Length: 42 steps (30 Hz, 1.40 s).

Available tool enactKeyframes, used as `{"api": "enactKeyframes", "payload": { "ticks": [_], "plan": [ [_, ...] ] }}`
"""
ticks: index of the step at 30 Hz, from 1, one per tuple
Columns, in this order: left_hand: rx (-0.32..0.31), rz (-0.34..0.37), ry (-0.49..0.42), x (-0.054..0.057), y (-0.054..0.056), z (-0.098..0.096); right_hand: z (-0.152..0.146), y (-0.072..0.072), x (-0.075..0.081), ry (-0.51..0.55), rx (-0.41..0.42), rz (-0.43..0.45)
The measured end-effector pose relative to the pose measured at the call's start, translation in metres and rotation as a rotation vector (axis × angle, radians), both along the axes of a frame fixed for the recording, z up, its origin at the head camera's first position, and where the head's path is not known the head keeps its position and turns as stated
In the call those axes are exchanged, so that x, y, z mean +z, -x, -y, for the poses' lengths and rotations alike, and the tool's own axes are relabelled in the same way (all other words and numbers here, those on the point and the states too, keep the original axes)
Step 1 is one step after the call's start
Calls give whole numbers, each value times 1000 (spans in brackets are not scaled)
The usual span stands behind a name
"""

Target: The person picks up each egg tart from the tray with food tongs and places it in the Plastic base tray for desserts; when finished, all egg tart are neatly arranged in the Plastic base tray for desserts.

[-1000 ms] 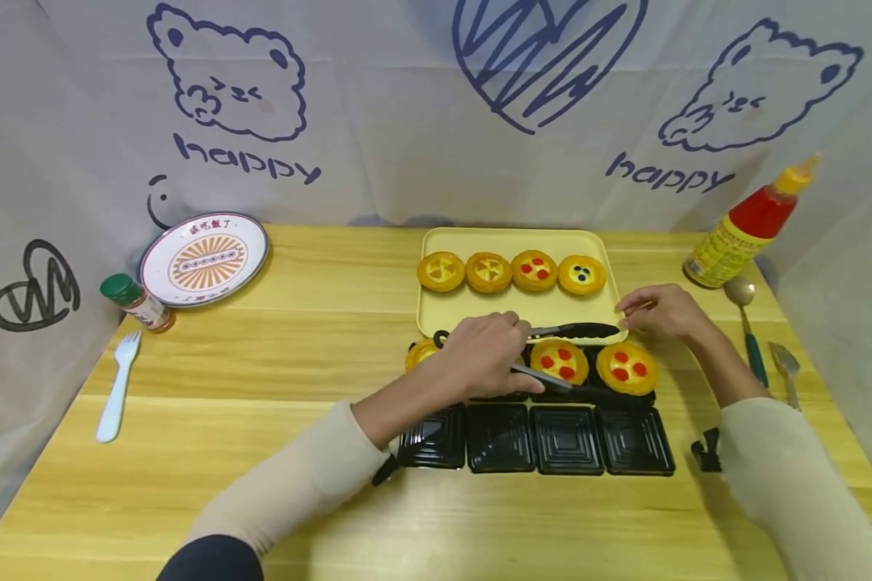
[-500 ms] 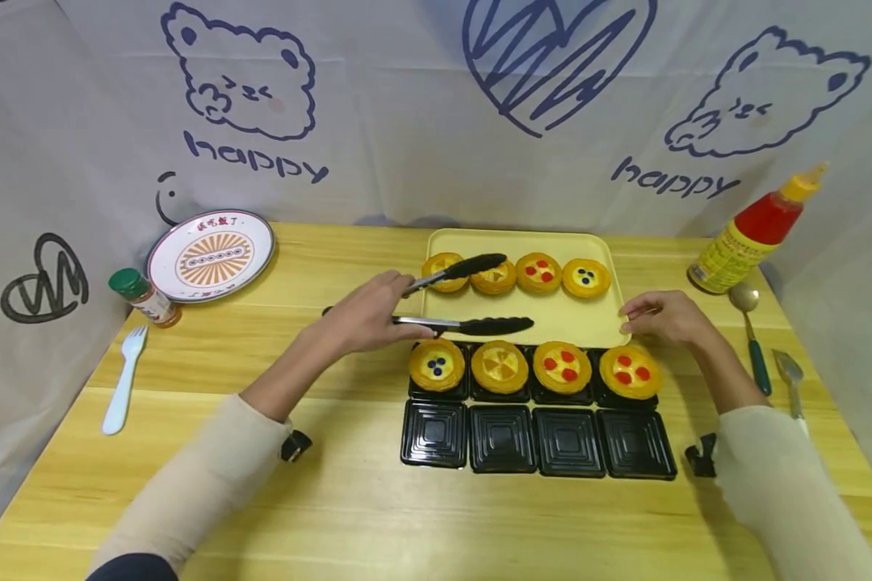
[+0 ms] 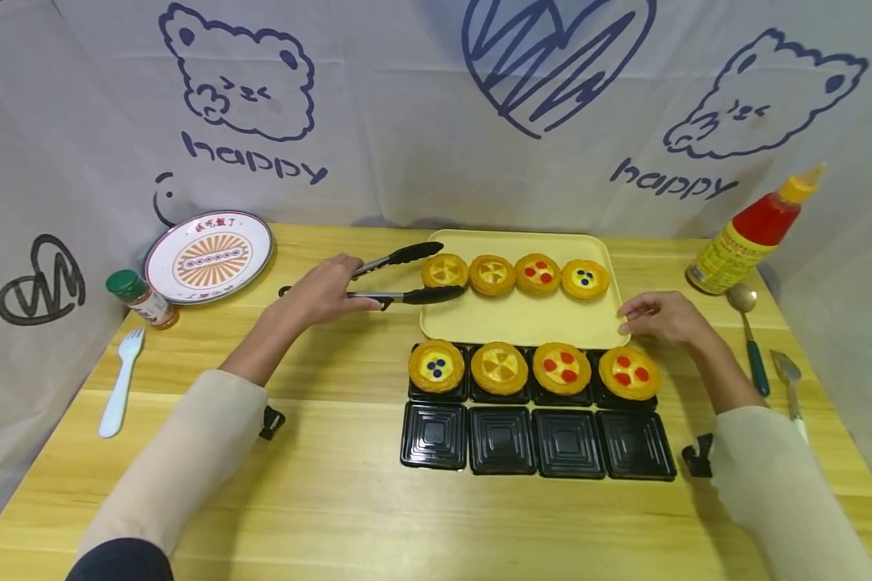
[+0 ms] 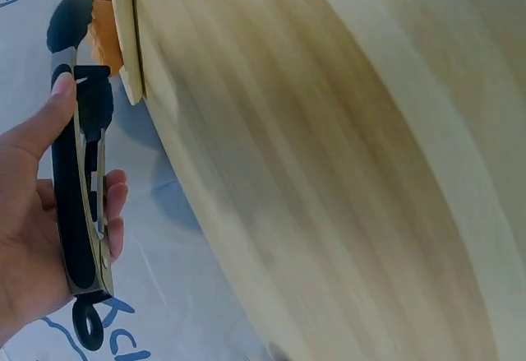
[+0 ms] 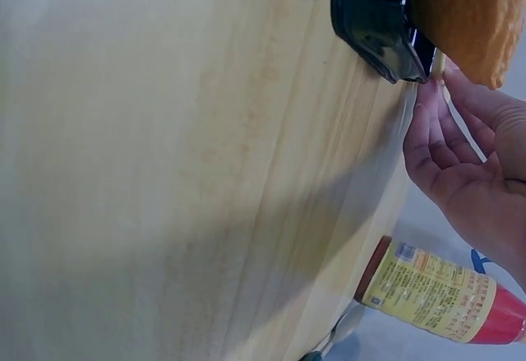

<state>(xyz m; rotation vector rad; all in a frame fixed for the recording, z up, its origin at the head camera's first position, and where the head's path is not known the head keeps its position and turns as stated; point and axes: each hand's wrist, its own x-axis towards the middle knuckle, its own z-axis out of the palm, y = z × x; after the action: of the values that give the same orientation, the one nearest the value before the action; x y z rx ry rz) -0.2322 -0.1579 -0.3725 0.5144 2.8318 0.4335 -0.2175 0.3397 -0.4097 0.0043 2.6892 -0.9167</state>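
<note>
My left hand [image 3: 321, 292] holds black-tipped tongs [image 4: 72, 196], with thumb and fingers on opposite arms. Spread apart, the tongs' tips sit above and below the left edge of the leftmost tart [image 3: 445, 272], which has wedge-shaped topping. That tart and several others line the back of a pale yellow tray [image 3: 523, 323]. My right hand [image 3: 661, 316] pinches the tray's front right corner between thumb and fingers. In front of the tray, a blue-dotted tart [image 3: 436, 367], a wedge-topped tart [image 3: 500, 368] and two red-topped tarts [image 3: 628, 374] sit in black plastic boxes.
The boxes' second halves [image 3: 501, 440] lie nearer me. To the right are a sauce bottle [image 3: 748, 230], a green-handled spoon [image 3: 756, 359] and another utensil [image 3: 790, 375]. To the left are a plate [image 3: 211, 257], a spice jar [image 3: 141, 298] and a blue fork [image 3: 120, 387].
My left hand has moved left and back with the tongs, from the black boxes to the tray's left edge, and the tongs have spread apart. My right hand has stayed at the tray's corner.
</note>
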Motion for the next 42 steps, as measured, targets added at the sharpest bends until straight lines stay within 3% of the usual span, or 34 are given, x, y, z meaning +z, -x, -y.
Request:
{"api": "enactKeyframes", "payload": {
  "ticks": [7,14,21,32,38,42],
  "plan": [
    [-18,-70,0,-3,-4,-1,0,-1,1,10,-8,13],
    [-26,-151,-24,5,-19,9,2,0,1,5,-6,9],
    [-76,-184,-86,23,-59,23,4,-1,1,-5,4,4],
    [-186,-181,-155,44,-139,37,2,-1,3,-19,16,1],
    [-217,-114,-159,35,-156,35,0,-3,4,-11,19,-7],
    [-256,-123,-145,27,-161,36,2,-3,3,0,25,-6]
  ]
}}
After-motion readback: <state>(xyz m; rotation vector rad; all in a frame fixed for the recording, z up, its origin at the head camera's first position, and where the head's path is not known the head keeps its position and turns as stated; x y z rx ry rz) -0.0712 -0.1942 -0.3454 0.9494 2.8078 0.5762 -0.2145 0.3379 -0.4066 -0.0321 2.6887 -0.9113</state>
